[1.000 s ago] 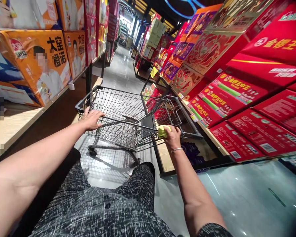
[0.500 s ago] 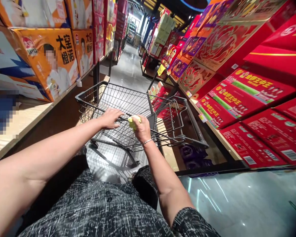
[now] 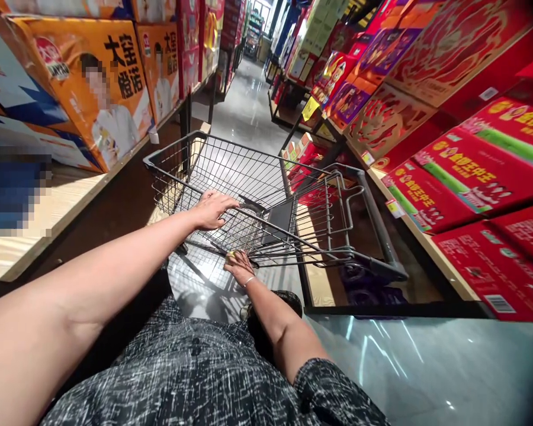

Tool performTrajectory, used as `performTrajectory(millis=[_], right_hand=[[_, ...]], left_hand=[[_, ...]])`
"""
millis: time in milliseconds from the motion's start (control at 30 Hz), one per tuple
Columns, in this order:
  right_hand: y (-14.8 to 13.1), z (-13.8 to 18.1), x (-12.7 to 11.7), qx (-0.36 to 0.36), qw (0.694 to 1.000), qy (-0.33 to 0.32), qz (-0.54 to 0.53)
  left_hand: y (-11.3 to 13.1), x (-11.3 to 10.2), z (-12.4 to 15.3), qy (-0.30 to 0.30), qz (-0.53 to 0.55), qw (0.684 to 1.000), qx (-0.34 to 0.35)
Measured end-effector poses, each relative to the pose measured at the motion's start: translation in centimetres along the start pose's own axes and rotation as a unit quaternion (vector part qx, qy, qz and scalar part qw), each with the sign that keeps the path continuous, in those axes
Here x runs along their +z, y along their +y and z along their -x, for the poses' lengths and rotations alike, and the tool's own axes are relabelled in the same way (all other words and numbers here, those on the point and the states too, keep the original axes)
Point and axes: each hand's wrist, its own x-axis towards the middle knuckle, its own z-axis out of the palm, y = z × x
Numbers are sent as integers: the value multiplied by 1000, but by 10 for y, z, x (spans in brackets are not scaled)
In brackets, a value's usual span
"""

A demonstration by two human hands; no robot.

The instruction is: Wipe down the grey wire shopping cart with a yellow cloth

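Where the cloth (image 3: 230, 257) sits, low against the rear wires of the cart (image 3: 249, 174), my right hand (image 3: 240, 269) covers most of it, fingers clenched on it. My left hand (image 3: 213, 208) grasps the cart's rear rim, just above. Orange boxes (image 3: 115, 89) line the shelf to my left, red boxes (image 3: 471, 171) to my right, over a glossy floor (image 3: 426, 367).

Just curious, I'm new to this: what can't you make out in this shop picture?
Head view only:
Yellow thing: mostly covered by the right hand.
Left hand: on the cart rim; grip unclear.
Left shelf: partly pixelated.
Red boxes: cut off at the right edge.
Aisle end: too small.
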Motion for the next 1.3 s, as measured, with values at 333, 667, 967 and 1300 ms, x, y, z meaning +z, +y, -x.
performTrajectory(millis=[333, 667, 967, 1300], right_hand=[[31, 56, -121, 66, 973, 189, 115], [27, 59, -150, 171, 887, 398, 160], [-9, -13, -18, 67, 998, 18, 0], [9, 75, -138, 63, 981, 160, 91]], left_hand=[[-19, -3, -3, 8, -15, 1000, -13], [2, 2, -2, 25, -27, 999, 1], [-6, 5, -5, 19, -11, 1000, -9], [-26, -5, -2, 3, -50, 998, -48]])
